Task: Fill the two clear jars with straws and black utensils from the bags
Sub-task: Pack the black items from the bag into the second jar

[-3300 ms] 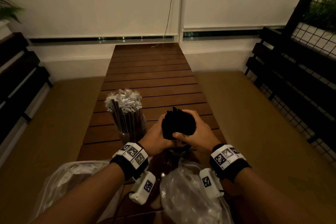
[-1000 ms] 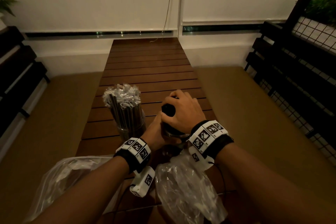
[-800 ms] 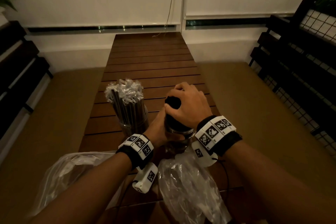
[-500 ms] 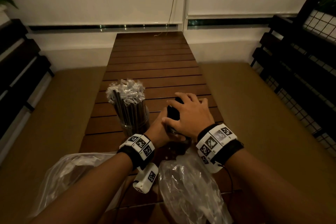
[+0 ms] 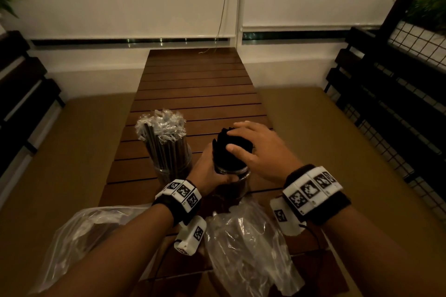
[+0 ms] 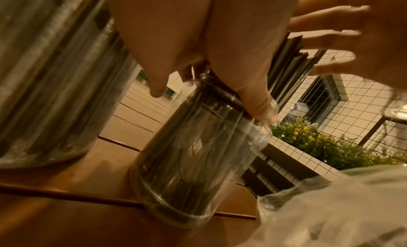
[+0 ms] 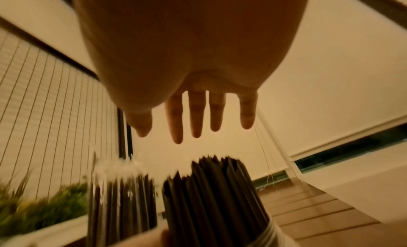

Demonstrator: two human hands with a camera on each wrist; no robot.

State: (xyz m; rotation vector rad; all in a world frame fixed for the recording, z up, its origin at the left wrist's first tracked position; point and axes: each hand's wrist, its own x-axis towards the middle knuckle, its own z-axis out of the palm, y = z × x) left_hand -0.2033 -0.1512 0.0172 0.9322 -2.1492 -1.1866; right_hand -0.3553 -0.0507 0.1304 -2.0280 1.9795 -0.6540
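Two clear jars stand side by side on the slatted wooden table [image 5: 200, 94]. The left jar [image 5: 172, 164] is packed with wrapped dark straws [image 5: 161, 132] [image 7: 118, 190]. The right jar [image 5: 233, 177] [image 6: 198, 155] holds a tight bundle of black utensils [image 5: 229, 152] [image 7: 213, 190] that sticks out above its rim. My left hand [image 5: 208, 171] [image 6: 249, 87] grips this jar at its neck. My right hand [image 5: 255, 147] [image 7: 196, 115] hovers over the utensil tops with its fingers straight and spread; the right wrist view shows a gap below them.
Two crumpled clear plastic bags lie at the near end of the table, one on the left [image 5: 91, 231] and one just in front of the utensil jar [image 5: 246, 243] [image 6: 330, 207]. Dark slatted benches and a wire grid fence [image 5: 398, 103] line the sides.
My right hand, which was curled over the utensil tops and pressing them down, has lifted off and straightened its fingers. My left hand still holds the jar.
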